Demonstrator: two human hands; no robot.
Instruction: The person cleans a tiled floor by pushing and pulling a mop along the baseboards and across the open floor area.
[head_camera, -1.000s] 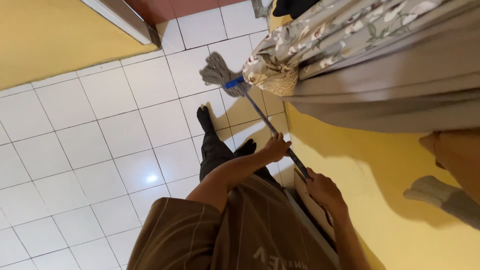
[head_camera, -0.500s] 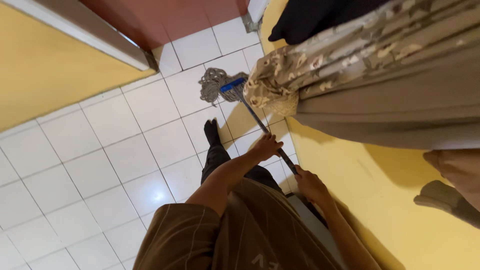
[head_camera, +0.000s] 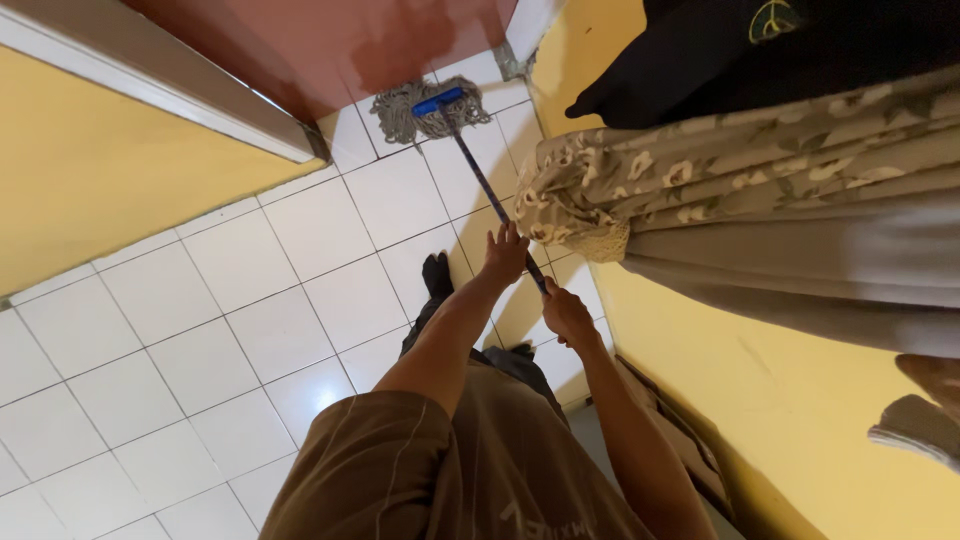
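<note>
A mop with a grey string head (head_camera: 400, 108) and a blue clamp (head_camera: 437, 101) lies on the white tile floor (head_camera: 260, 260), close to a reddish-brown door (head_camera: 330, 40). Its dark handle (head_camera: 478, 176) slants back toward me. My left hand (head_camera: 505, 253) holds the handle higher up, fingers partly spread around it. Lower on the same handle, my right hand (head_camera: 567, 315) is closed around it. Both arms reach forward from my brown striped shirt (head_camera: 430, 470).
Floral and grey hanging cloth (head_camera: 760, 200) and a dark garment (head_camera: 760, 50) crowd the right, over a yellow wall (head_camera: 800, 420). Another yellow wall (head_camera: 110, 170) with a grey door frame (head_camera: 170, 90) runs along the left. My dark-socked foot (head_camera: 436, 276) stands on the tiles.
The mop head has slid forward across the tiles to the door. Both hands moved forward along with the handle, arms stretched out further.
</note>
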